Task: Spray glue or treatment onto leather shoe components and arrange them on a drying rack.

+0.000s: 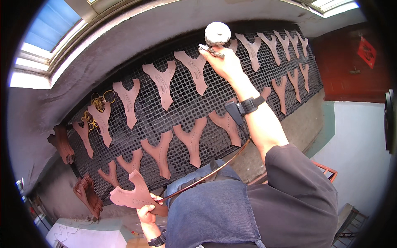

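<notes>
My right hand [224, 63] reaches out over the far edge of a black mesh rack, closed around a spray gun [213, 51] with a round white cup [217, 34] on top. Low on the left, my left hand [148, 211] grips a pinkish-brown Y-shaped leather piece [134, 195] with a line of dark marks down it. A thin brown hose [206, 177] runs from beside my left hand up toward my right forearm. Similar Y-shaped pieces [162, 82] lie spread in two rows on the mesh rack [136, 138].
Stacks of leather pieces [89, 196] sit at the rack's left end, with another stack [62, 144] farther back. Yellow cord [98, 101] lies tangled by the far left edge. A dark red door [347, 70] stands at the right. A windowed wall [82, 49] borders the far side.
</notes>
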Available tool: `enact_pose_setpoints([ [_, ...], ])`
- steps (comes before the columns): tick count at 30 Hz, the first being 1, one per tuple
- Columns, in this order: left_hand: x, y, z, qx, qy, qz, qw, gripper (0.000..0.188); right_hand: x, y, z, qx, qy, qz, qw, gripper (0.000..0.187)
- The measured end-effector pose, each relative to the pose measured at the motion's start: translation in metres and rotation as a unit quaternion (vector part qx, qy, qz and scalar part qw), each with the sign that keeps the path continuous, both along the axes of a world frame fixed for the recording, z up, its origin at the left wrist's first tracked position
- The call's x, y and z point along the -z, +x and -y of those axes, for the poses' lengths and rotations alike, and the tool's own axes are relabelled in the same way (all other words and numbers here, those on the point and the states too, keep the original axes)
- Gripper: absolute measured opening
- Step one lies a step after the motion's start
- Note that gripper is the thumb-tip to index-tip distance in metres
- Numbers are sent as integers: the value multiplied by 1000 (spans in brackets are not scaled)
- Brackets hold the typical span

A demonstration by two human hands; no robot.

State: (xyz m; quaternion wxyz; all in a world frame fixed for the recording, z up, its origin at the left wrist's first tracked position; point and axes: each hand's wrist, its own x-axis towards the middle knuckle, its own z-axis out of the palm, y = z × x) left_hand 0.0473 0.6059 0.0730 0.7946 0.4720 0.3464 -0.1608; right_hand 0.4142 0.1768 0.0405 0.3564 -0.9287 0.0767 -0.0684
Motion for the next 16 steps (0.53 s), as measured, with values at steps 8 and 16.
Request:
enact_pose_setpoints([
  [8, -9, 12, 16, 5, 8, -16, 1000, 46, 8, -5, 20, -46, -53, -90, 993, 48],
  [16, -10, 14, 23, -2, 2, -17, 1000, 45, 21, 33, 31, -11, -33, -10, 999, 49],
])
